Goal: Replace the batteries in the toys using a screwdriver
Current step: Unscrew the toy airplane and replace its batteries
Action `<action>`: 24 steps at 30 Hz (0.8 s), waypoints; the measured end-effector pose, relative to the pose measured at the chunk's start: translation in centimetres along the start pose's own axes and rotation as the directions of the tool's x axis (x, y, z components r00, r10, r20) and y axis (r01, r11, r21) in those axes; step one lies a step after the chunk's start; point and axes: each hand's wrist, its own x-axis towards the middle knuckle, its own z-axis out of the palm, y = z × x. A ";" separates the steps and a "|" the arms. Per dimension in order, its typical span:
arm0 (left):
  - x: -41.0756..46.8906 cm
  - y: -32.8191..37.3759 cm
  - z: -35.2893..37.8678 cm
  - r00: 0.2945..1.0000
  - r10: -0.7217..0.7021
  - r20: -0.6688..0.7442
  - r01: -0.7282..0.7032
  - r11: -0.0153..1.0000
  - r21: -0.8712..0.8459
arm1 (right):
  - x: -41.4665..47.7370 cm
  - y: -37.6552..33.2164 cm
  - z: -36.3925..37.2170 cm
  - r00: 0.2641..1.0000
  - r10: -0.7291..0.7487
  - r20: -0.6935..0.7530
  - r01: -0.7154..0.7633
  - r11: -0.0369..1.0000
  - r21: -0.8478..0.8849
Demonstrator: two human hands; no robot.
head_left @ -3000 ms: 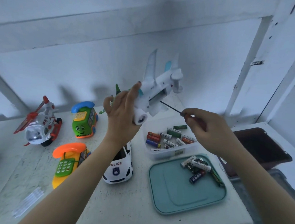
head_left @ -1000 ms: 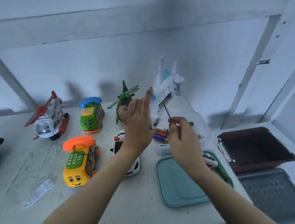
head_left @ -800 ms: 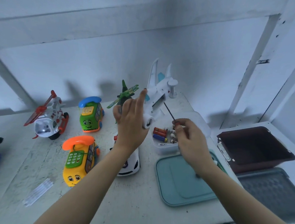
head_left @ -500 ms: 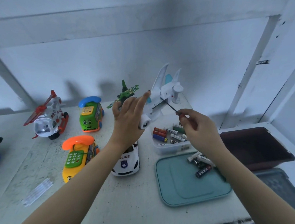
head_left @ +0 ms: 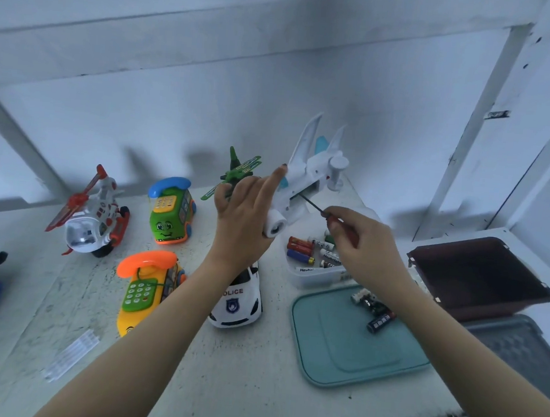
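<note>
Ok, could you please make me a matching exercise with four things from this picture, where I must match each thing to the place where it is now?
Things:
1. toy airplane
2. screwdriver
3. police car
4. loose batteries

Places:
A. lying on the teal tray
B. held up in the left hand
C. standing on the table, under the left forearm
D. pinched in the right hand

Pairs: 1-B, 2-D, 3-C, 4-A
</note>
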 end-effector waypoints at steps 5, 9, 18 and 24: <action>-0.1 -0.5 0.3 0.988 0.151 0.002 -0.151 0.981 0.123 | -0.4 -0.5 -0.1 1.000 -0.005 -0.030 0.002 0.994 -0.106; -0.2 -0.1 0.7 0.976 0.216 0.003 -0.212 0.960 0.185 | -0.6 -0.7 -0.5 0.999 0.033 -0.008 -0.034 0.992 -0.120; 0.3 -0.2 0.4 0.997 -0.056 -0.051 0.054 0.998 -0.040 | -0.5 -0.1 -1.4 0.996 0.090 0.007 -0.089 0.996 -0.016; 1.1 0.2 -0.9 0.961 -0.275 -0.029 0.254 0.918 -0.304 | 0.5 -1.4 -1.7 0.999 -0.010 0.050 0.009 1.000 0.021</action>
